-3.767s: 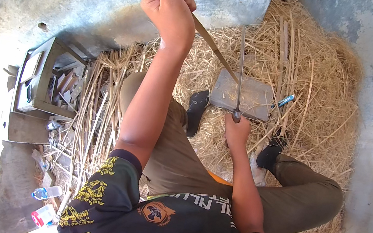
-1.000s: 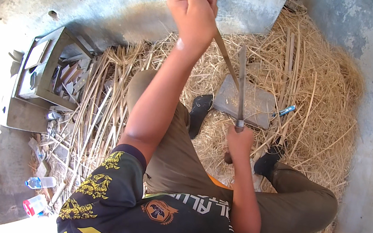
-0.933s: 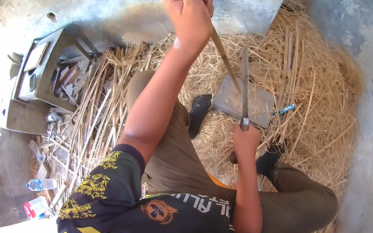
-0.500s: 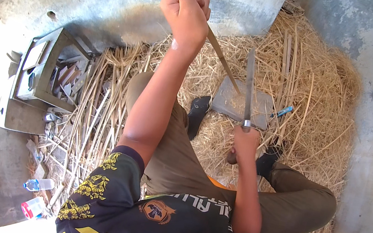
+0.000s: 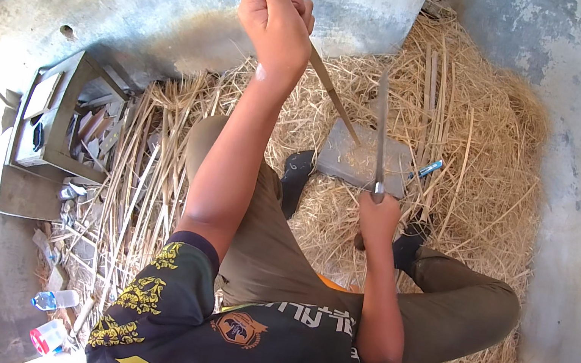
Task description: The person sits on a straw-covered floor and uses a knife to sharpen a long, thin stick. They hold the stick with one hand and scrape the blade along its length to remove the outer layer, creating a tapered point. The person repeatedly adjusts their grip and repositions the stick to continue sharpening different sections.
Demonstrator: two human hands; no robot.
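My left hand [image 5: 280,22] is raised at the upper middle, its fingers closed round a long bamboo strip [image 5: 330,84]. The strip slants down to the right, and its lower end meets a grey block [image 5: 336,160] lying on the straw. Lower down, my right hand [image 5: 379,219] grips a long-bladed knife [image 5: 380,139] by its dark handle. Its blade points away from me, passing over the right part of the block in this view, close beside the strip's lower end. Whether the blade touches the block I cannot tell.
Shavings [image 5: 493,162] cover the floor around my crossed legs. A blue marker-like object [image 5: 429,168] lies right of the block. Long strips [image 5: 145,180] are heaped at left, by a wooden cabinet [image 5: 52,157]. Plastic bottles [image 5: 55,300] lie lower left. Walls [image 5: 574,229] rise behind and right.
The whole view has shifted a little. My left hand keeps its hold on the bamboo strip. In my right hand the knife has turned slightly, so its blade looks narrower.
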